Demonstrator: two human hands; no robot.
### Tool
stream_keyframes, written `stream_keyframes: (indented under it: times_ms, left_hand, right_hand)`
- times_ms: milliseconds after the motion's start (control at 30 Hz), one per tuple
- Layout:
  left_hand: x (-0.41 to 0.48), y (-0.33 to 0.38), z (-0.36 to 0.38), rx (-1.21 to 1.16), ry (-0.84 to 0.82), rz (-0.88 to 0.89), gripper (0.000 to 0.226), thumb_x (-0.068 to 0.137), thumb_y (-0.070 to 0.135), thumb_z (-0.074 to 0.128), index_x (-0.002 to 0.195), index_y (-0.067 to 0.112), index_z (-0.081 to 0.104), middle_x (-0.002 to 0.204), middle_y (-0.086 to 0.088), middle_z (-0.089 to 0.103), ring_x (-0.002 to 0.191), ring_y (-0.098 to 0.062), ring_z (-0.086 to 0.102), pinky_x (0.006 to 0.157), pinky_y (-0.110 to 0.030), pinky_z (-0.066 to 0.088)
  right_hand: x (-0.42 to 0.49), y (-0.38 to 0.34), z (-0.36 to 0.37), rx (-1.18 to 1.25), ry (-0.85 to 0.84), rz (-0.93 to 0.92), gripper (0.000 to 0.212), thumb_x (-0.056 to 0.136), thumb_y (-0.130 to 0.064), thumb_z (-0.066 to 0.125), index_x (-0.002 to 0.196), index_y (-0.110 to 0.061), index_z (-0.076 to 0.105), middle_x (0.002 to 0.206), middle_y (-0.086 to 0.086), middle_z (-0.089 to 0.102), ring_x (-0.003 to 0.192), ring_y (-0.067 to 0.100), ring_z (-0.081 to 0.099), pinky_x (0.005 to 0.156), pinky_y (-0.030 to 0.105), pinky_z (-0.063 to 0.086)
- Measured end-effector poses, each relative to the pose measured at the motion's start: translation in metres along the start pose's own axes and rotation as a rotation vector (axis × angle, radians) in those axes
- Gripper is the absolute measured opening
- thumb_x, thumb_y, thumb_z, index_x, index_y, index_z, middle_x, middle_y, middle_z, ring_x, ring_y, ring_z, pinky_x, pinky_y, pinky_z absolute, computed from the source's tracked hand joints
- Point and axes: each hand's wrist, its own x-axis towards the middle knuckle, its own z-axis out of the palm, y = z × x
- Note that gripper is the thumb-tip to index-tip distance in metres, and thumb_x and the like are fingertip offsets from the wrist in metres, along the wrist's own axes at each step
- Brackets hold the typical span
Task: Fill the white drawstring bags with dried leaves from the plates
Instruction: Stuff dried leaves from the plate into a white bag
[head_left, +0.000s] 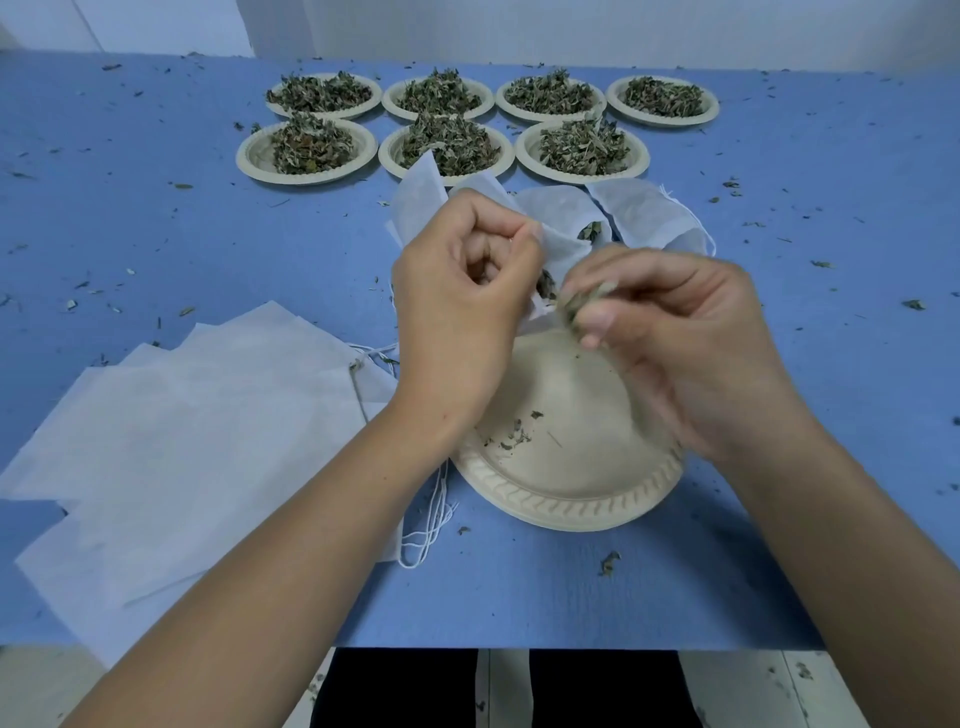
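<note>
My left hand (462, 291) pinches the rim of a white drawstring bag (563, 244), holding its mouth up above a nearly bare cream plate (566, 499). Some dried leaves show inside the bag. My right hand (670, 332) is closed on a pinch of dried leaves (576, 304) right at the bag's mouth. A few leaf crumbs lie on the near plate. Several plates heaped with dried leaves (452, 143) stand in two rows at the back of the blue table.
A stack of flat white bags (171, 431) with loose strings lies at the left front. More white bags (644, 213) lie behind my hands. Leaf crumbs are scattered over the blue table top (831, 218). The table's front edge is close below.
</note>
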Motion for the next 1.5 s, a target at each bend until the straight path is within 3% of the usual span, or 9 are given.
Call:
stream_keyframes:
  times_ms: [100,233,367,600,767,1033,1267,1367,1500]
  left_hand:
    - [-0.003,-0.001,0.002,0.008,-0.052,-0.003,0.02,0.091,0.002,0.062,0.075,0.014,0.057,0.05,0.003,0.049,0.043,-0.005,0.041,0.048,-0.016,0.035]
    - [-0.005,0.001,0.003,-0.019,-0.103,0.017,0.02,0.091,0.002,0.062,0.076,0.014,0.058,0.05,0.003,0.049,0.044,-0.004,0.042,0.047,-0.018,0.035]
    - [-0.007,0.001,0.003,-0.005,-0.139,0.021,0.02,0.09,0.002,0.063,0.075,0.015,0.058,0.051,0.001,0.051,0.045,-0.006,0.045,0.047,-0.021,0.038]
    - [-0.002,-0.002,0.0,-0.005,-0.018,0.004,0.022,0.091,0.002,0.062,0.074,0.016,0.057,0.047,0.008,0.048,0.04,-0.001,0.041,0.045,-0.016,0.036]
    - [-0.005,0.001,0.002,-0.036,-0.116,0.026,0.022,0.09,0.002,0.062,0.075,0.017,0.058,0.05,0.0,0.05,0.045,0.0,0.042,0.048,-0.012,0.033]
    - [-0.013,0.012,0.004,0.16,-0.2,0.268,0.008,0.085,-0.002,0.068,0.078,0.002,0.066,0.057,-0.006,0.057,0.05,-0.008,0.046,0.054,-0.008,0.033]
    - [0.024,0.049,-0.013,0.321,-0.124,0.722,0.006,0.086,0.007,0.07,0.083,0.003,0.075,0.078,0.0,0.071,0.072,0.002,0.054,0.07,-0.012,0.043]
    - [0.062,0.032,-0.043,0.525,-0.044,0.816,0.012,0.089,0.007,0.066,0.084,-0.002,0.073,0.074,-0.011,0.063,0.071,-0.011,0.051,0.066,-0.021,0.041]
    - [0.092,-0.008,-0.086,0.759,-0.037,0.638,0.005,0.087,-0.001,0.064,0.088,-0.002,0.069,0.088,-0.018,0.056,0.083,-0.028,0.055,0.071,-0.029,0.041]
  right_hand:
    - [0.003,0.005,-0.005,0.099,0.254,-0.026,0.026,0.071,0.011,0.067,0.068,-0.013,0.075,0.073,0.002,0.07,0.061,0.012,0.062,0.065,0.018,0.051]
    - [-0.002,0.014,-0.002,-0.475,0.32,-0.168,0.02,0.077,0.011,0.07,0.082,-0.008,0.072,0.081,0.01,0.069,0.072,0.015,0.066,0.071,0.023,0.053]
    - [-0.003,0.022,-0.002,-1.112,0.255,-0.382,0.01,0.079,0.009,0.067,0.08,0.0,0.073,0.08,0.007,0.069,0.072,0.021,0.064,0.07,0.022,0.049]
    - [-0.004,0.005,-0.012,-1.147,0.252,-0.56,0.019,0.092,-0.004,0.056,0.08,-0.002,0.071,0.086,0.006,0.071,0.081,0.02,0.068,0.089,0.03,0.045]
    - [-0.001,0.02,-0.007,-1.378,-0.048,-0.558,0.026,0.09,-0.016,0.05,0.082,-0.001,0.07,0.081,0.006,0.071,0.083,0.016,0.065,0.11,0.05,0.033]
    - [0.004,0.018,-0.005,-1.433,-0.117,-0.485,0.022,0.077,-0.009,0.057,0.081,0.005,0.073,0.076,0.016,0.071,0.067,0.032,0.068,0.059,0.027,0.049]
    - [0.038,0.005,0.026,-1.457,0.149,-0.659,0.025,0.079,-0.003,0.049,0.082,0.012,0.068,0.074,0.025,0.067,0.068,0.035,0.064,0.055,0.038,0.052]
    - [0.081,0.016,0.052,-1.457,-0.021,-0.371,0.035,0.085,-0.012,0.05,0.116,0.002,0.06,0.109,0.022,0.063,0.099,0.036,0.06,0.083,0.044,0.049]
    - [0.111,0.052,0.068,-1.566,-0.295,-0.064,0.051,0.098,-0.024,0.043,0.144,-0.006,0.031,0.149,0.01,0.034,0.138,0.019,0.026,0.116,0.043,0.009]
